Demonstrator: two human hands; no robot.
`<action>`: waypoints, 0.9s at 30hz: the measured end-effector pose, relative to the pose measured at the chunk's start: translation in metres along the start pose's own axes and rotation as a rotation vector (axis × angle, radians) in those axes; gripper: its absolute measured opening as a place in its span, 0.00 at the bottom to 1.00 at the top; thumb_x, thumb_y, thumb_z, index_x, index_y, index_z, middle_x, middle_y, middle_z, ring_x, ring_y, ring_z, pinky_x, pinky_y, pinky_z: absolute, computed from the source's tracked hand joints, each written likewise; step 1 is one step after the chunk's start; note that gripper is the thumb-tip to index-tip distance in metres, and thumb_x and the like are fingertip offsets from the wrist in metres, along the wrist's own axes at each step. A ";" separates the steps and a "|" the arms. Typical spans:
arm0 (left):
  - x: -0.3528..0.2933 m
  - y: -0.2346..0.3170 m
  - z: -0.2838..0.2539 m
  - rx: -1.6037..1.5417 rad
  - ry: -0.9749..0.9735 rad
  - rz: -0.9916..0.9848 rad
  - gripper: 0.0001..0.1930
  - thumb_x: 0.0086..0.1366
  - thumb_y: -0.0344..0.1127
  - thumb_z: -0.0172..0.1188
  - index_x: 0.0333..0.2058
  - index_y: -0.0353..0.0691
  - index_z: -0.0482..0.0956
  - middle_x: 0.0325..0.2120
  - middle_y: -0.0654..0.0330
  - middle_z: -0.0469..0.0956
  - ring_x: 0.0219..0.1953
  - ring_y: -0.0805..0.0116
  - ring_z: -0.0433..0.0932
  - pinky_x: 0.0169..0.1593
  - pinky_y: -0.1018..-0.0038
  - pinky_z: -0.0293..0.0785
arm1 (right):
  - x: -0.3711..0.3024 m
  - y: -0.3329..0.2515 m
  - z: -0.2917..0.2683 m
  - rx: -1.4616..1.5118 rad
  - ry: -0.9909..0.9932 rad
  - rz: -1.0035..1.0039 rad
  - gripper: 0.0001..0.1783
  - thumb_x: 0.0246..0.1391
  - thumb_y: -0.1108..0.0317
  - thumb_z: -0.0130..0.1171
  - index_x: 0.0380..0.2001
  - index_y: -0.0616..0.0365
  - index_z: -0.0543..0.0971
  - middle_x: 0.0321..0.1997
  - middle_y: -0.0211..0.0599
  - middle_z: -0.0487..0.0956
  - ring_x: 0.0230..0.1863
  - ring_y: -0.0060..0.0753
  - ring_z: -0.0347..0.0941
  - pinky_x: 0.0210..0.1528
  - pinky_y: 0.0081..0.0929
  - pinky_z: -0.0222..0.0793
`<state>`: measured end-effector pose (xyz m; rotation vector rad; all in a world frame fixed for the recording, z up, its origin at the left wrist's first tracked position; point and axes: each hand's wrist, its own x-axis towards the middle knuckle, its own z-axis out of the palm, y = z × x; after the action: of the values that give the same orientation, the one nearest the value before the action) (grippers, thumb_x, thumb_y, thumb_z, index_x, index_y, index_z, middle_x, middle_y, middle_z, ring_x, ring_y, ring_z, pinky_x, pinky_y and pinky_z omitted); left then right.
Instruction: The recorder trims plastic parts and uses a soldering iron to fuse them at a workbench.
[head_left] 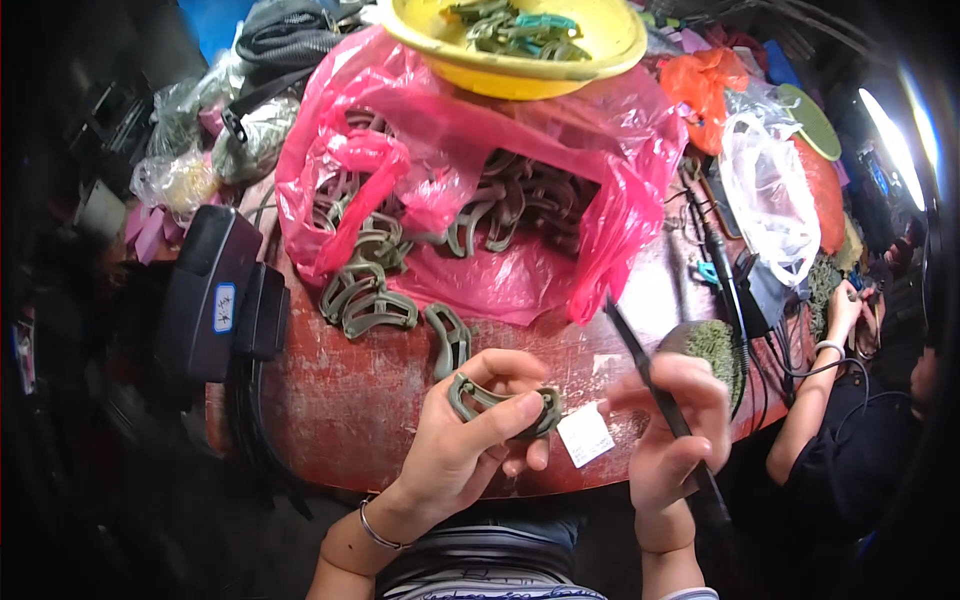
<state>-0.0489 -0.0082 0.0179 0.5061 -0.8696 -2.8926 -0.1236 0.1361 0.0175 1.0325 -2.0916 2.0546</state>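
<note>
My left hand (455, 440) grips a curved green plastic part (548, 412) with openings through it, thumb across it and fingers behind. In my right hand (690, 425), fingers round its middle, is a slim black knife-like tool (640, 350); its pointed end rises up and to the left, apart from the part. Just beyond my left hand lies a similar green part (447, 338). More of them spill from an open pink plastic bag (490, 290) on the red table (330, 420). A small white paper (585, 435) lies between my hands.
A yellow basin (510, 78) holding green parts stands at the far side. Black boxy devices (215, 270) are at the left. To the right are a green scouring pad (705, 350), cables, a white plastic bag (765, 190) and another person's arm (815, 390).
</note>
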 end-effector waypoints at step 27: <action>0.010 -0.008 -0.013 -0.136 -0.061 -0.154 0.11 0.58 0.30 0.48 0.36 0.27 0.69 0.25 0.50 0.68 0.15 0.73 0.68 0.13 0.86 0.57 | -0.014 0.023 0.003 0.386 -0.088 0.206 0.10 0.51 0.67 0.49 0.26 0.65 0.71 0.17 0.44 0.77 0.17 0.33 0.75 0.20 0.23 0.71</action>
<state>-0.0535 -0.0101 0.0004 0.4946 -0.6618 -3.0947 -0.1219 0.1376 -0.0096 0.9957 -1.9560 2.6366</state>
